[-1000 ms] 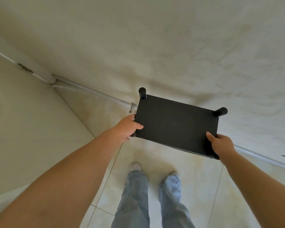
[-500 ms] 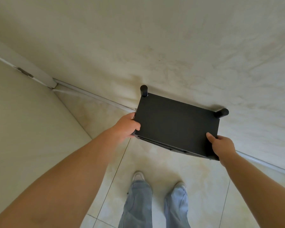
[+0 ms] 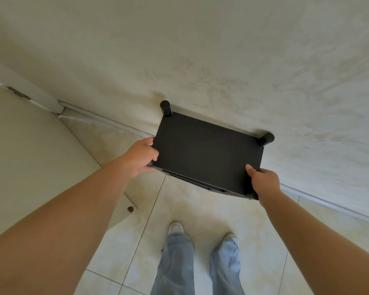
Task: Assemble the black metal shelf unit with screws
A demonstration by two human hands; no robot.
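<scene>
black shelf unit [image 3: 207,154] between gripping hands

One black shelf unit [image 3: 207,158], two round post ends poking up at its far corners (left one [image 3: 165,107], right one [image 3: 265,139]). Two hands on it: left hand [image 3: 140,158], right hand [image 3: 263,180]. Two shoes down below, left shoe [image 3: 176,227] and right shoe [image 3: 230,238]. One door hinge [image 3: 18,93].
</scene>
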